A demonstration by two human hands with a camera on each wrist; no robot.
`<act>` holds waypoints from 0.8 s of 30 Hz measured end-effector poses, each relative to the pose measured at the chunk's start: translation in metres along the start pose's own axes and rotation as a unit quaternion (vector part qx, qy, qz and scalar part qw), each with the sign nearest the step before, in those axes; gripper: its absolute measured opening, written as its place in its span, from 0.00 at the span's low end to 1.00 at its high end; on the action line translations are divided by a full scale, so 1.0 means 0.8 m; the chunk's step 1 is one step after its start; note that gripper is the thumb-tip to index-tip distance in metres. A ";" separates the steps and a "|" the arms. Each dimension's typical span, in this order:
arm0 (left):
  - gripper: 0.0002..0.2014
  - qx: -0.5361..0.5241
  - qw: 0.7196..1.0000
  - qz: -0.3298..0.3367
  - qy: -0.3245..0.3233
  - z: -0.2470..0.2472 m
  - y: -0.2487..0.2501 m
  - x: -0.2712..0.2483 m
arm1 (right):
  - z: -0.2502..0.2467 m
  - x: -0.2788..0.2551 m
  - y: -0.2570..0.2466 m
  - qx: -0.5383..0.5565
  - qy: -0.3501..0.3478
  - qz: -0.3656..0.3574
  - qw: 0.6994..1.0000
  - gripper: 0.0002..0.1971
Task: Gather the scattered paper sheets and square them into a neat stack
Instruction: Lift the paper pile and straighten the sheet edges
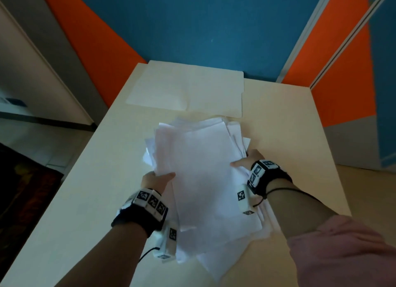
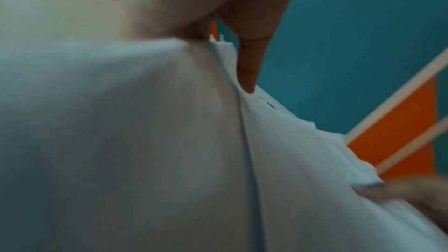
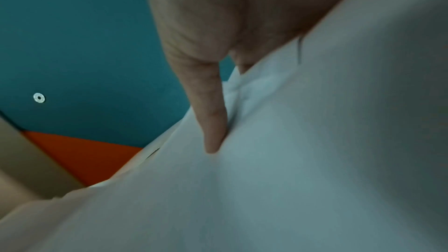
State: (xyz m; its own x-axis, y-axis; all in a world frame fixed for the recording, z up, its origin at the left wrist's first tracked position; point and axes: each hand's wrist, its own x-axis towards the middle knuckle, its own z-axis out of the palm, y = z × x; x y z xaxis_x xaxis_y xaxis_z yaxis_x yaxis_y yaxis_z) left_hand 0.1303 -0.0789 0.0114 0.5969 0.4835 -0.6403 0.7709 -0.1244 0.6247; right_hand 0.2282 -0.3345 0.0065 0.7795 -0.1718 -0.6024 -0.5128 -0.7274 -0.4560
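From the head view, I saw the ragged paper sheets [image 1: 203, 175] mid-tabletop [image 1: 289, 119], long axis 12 to 6, left hand [image 1: 157, 178] pinching at 9, right hand [image 1: 246, 160] at 3. In the left wrist view, its thumb [image 2: 249, 68] pressed the top sheet. In the right wrist view, likewise.

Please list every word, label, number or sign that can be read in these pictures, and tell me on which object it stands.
No readable word or number appears in any view.
Wristbands: black-and-white square code markers only, no letters.
Paper sheets: they look blank; a few small dark marks near one edge are too blurred to read.
Cream folder: no visible print.
Blue wall: no sign on it.
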 end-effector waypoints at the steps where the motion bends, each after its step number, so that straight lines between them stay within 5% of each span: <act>1: 0.26 -0.009 1.000 -0.003 -0.014 0.000 0.003 0.003 | 0.001 -0.003 0.001 0.002 0.004 0.005 1.000 0.42; 3: 0.25 -0.014 0.999 -0.001 -0.034 0.001 0.004 0.008 | 0.000 -0.007 0.004 0.002 -0.002 0.004 1.000 0.41; 6: 0.26 0.008 0.999 0.026 -0.040 0.009 -0.001 0.006 | -0.007 -0.010 0.009 0.048 -0.054 -0.023 0.997 0.24; 10: 0.24 -0.018 0.997 0.072 -0.039 0.014 -0.012 -0.002 | -0.017 -0.027 0.017 0.049 -0.129 -0.014 0.990 0.26; 15: 0.16 -0.192 0.968 0.071 -0.142 -0.013 0.007 -0.006 | -0.047 -0.061 -0.001 0.125 -0.059 -0.045 0.989 0.12; 17: 0.20 -0.223 0.951 0.118 -0.180 -0.027 0.034 -0.007 | -0.072 -0.080 -0.018 0.173 -0.007 -0.086 0.981 0.16; 21: 0.12 -0.267 0.914 0.251 -0.173 -0.053 0.116 -0.014 | -0.111 -0.112 -0.059 0.255 0.100 -0.147 0.950 0.43; 24: 0.12 -0.257 0.896 0.330 -0.153 -0.075 0.171 -0.030 | -0.130 -0.142 -0.077 0.341 0.132 -0.176 0.914 0.39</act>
State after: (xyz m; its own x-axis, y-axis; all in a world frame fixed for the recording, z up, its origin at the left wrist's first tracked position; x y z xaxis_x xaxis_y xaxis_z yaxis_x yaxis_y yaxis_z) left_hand 0.2080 -0.0553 0.1393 0.9781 0.1825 -0.1001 0.0714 0.1578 0.9849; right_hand 0.2089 -0.3390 0.1711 0.9531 -0.2263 -0.2011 -0.2476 -0.2008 -0.9478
